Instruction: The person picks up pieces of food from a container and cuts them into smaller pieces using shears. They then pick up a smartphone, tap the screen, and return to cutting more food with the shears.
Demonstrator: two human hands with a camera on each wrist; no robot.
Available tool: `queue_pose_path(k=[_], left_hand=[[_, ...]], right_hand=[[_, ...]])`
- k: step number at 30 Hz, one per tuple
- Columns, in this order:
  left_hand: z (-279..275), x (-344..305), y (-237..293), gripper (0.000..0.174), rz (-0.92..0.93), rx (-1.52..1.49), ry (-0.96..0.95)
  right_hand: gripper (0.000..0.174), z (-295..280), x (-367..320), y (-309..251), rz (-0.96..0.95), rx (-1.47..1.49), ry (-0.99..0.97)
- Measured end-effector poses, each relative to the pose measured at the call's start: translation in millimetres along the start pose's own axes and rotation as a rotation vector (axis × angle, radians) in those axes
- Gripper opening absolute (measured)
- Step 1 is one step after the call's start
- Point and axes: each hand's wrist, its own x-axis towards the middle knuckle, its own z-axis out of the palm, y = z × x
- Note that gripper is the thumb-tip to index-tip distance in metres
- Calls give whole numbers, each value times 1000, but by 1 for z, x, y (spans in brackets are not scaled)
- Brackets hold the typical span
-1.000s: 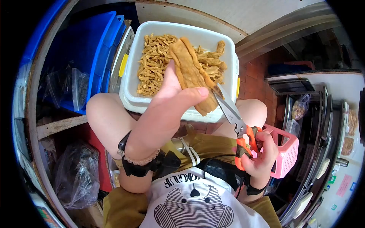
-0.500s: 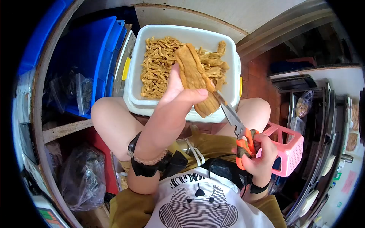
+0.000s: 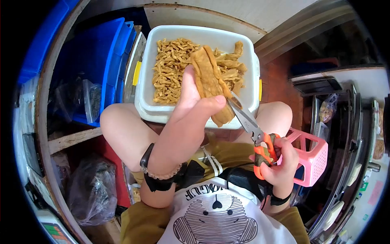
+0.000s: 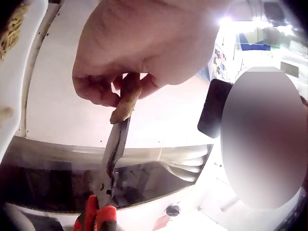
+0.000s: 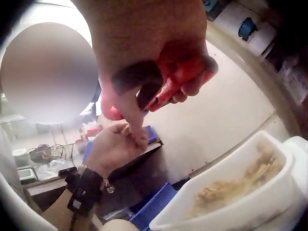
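Observation:
My left hand (image 3: 195, 95) holds a flat, wrinkled golden-brown piece of fried tofu skin (image 3: 208, 69) over the tub, thumb on top and fingers beneath. My right hand (image 3: 284, 162) grips orange-handled scissors (image 3: 256, 132), with fingers through the loops. Their blades point up and left, tips at the right edge of the tofu skin near my left thumb. In the left wrist view the tofu skin (image 4: 127, 98) shows edge-on against the blade. Below lies a white tub (image 3: 146, 81) with many short cut strips (image 3: 170, 69) at left and larger uncut pieces (image 3: 231, 67) at right.
The tub stands between my knees. A pink plastic basket (image 3: 315, 162) is just right of my right hand. Blue bins (image 3: 118, 61) and a clear plastic bag (image 3: 93, 191) are on the left. Shelving with trays (image 3: 317, 87) lines the right side.
The whole head view has shifted a little to the right. The scissor blades looked closer together half a second ago and stand wider now, still at the tofu skin's edge.

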Motion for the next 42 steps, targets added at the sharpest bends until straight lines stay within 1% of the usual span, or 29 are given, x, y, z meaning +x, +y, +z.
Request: queue_pose_path(k=[2, 3, 8, 10, 11, 13, 14, 16, 17, 19, 21, 23, 24, 25, 26, 28, 29, 30, 32, 33, 34, 36, 37, 38, 40, 41, 42], left_hand=[[-2, 0, 1, 46, 20, -11, -12], [-3, 0, 2, 47, 7, -6, -19], [-3, 1, 1, 50, 9, -13, -24], [-3, 0, 3, 50, -24, -1, -44], [-3, 0, 5, 50, -24, -1, -44], [-2, 0, 11, 49, -78, -31, -97], [-2, 0, 14, 49, -76, -33, -96], [-2, 0, 18, 49, -45, 38, -93], [-1, 0, 16, 49, -45, 38, -92], [1, 1, 9, 47, 84, 88, 5], [-4, 2, 3, 47, 78, 80, -18], [-7, 3, 4, 47, 77, 73, -39], [-8, 4, 5, 47, 17, 50, -72], [-8, 4, 7, 48, -42, 28, -107], [-9, 4, 5, 48, -39, 28, -108], [-13, 4, -2, 50, 5, 41, -89], [-12, 4, -2, 50, 8, 37, -88], [-11, 2, -2, 51, -23, 17, -76], [-11, 1, -1, 52, -53, -11, -63], [-14, 0, 0, 54, -55, 29, -80], [-16, -1, 0, 56, -57, 69, -96], [-18, -2, 2, 57, -75, 45, -116], [-19, -2, 3, 57, -95, 28, -136], [-20, -2, 4, 57, -93, 26, -133], [-22, -3, 7, 60, -149, -16, -187], [-24, -3, 8, 60, -150, -15, -185], [-26, -3, 8, 63, -198, -105, -228]], right_hand=[[39, -3, 0, 2, -56, -122, -33], [47, -4, -1, 0, -12, -142, -37], [46, -8, -3, 2, -61, -212, -51], [40, -9, -3, 4, -62, -162, -41], [40, -9, -4, 5, -62, -163, -41], [34, -10, -7, 11, 77, -41, -18], [33, -15, -6, 14, 153, -36, -25], [37, -18, 2, 8, 207, 27, 60], [39, -23, 1, 12, 217, 22, 46], [40, -27, 5, 2, 209, 41, 29], [42, -32, 7, 0, 168, 64, -22], [42, -29, 7, 4, 159, 95, -17], [42, -28, 9, 5, 148, 128, -15], [41, -23, 13, -2, 195, 177, -9], [41, -18, 14, -3, 193, 176, -7], [41, -10, 15, 0, 223, 423, 37], [42, -13, 14, 4, 204, 312, -31], [42, -11, 14, 6, 203, 309, -33], [42, -5, 15, 9, 203, 424, -87], [43, -4, 14, 10, 243, 468, -121], [43, -4, 13, 14, 242, 462, -125], [42, -4, 13, 19, 198, 380, -130], [42, -6, 12, 19, 196, 287, -93], [42, -9, 13, 22, 195, 286, -97], [52, -16, 14, 29, -15, 14, 13], [51, -23, 16, 28, -52, -89, 16], [49, -27, 17, 29, -99, -172, 58]])
